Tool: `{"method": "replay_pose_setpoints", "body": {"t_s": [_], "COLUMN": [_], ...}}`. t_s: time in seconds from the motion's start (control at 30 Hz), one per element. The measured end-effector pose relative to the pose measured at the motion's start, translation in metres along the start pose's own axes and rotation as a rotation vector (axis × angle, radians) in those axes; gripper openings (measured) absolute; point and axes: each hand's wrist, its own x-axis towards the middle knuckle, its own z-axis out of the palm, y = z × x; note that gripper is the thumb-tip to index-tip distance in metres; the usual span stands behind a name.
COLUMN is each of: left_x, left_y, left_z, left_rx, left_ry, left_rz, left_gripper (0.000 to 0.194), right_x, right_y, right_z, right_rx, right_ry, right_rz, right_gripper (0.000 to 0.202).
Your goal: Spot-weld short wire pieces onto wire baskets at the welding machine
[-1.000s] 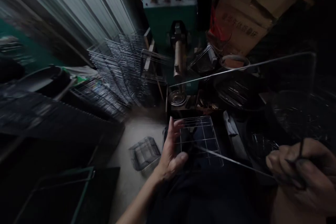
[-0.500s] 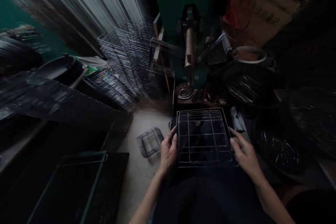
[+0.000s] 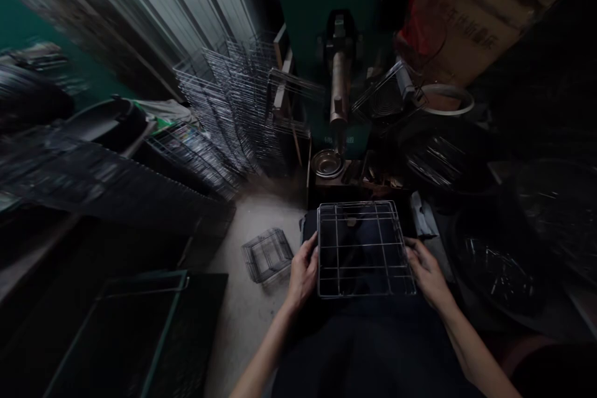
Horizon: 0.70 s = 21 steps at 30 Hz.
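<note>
A rectangular wire rack [image 3: 362,244] of thin metal rods is held above my lap. My left hand [image 3: 304,270] grips its left side, thumb and fingers closed at the edge. On the opposite side my right hand [image 3: 426,270] is closed on the rack's right edge, its fingertips partly hidden behind the wires. Down on the floor, left of my left hand, lies a smaller-looking wire basket [image 3: 267,255]. In front of the rack stands a green machine [image 3: 303,6] with a metal arm [image 3: 339,87] pointing down toward me.
Stacked wire racks [image 3: 228,99] lean beside the machine on the left. A round metal dish [image 3: 328,163] sits below its arm. Dark basins [image 3: 494,261] with thin metal pieces are on my right, and a cardboard box [image 3: 480,18] stands behind. A green frame [image 3: 163,336] is at lower left.
The wire rack has levelled between my hands and now looks squarer, with its near edge straight. My right hand has shifted slightly left and lower along its side.
</note>
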Motion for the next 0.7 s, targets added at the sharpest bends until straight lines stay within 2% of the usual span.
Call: {"method": "replay_pose_setpoints", "body": {"t_s": [0.13,0.3,0.43,0.7], "left_x": [0.001,0.004,0.003,0.005], "left_y": [0.001,-0.002,-0.008,-0.017], "left_z": [-0.003,-0.007,-0.007,-0.009], "left_rx": [-0.024,-0.017,-0.041,-0.028], "left_ry": [-0.049,-0.060,-0.053,-0.088], "left_rz": [0.001,0.017,0.011,0.010], "left_gripper": [0.055,0.057,0.059,0.058], "right_x": [0.005,0.008,0.007,0.011], "right_y": [0.007,0.001,0.000,0.013], "right_z": [-0.001,-0.005,-0.007,-0.010], "right_rx": [-0.055,-0.178,-0.190,-0.177], "right_ry": [0.001,-0.073,-0.081,-0.088], "right_rz": [-0.067,-0.095,-0.104,-0.111], "right_gripper": [0.060,0.059,0.058,0.056]}}
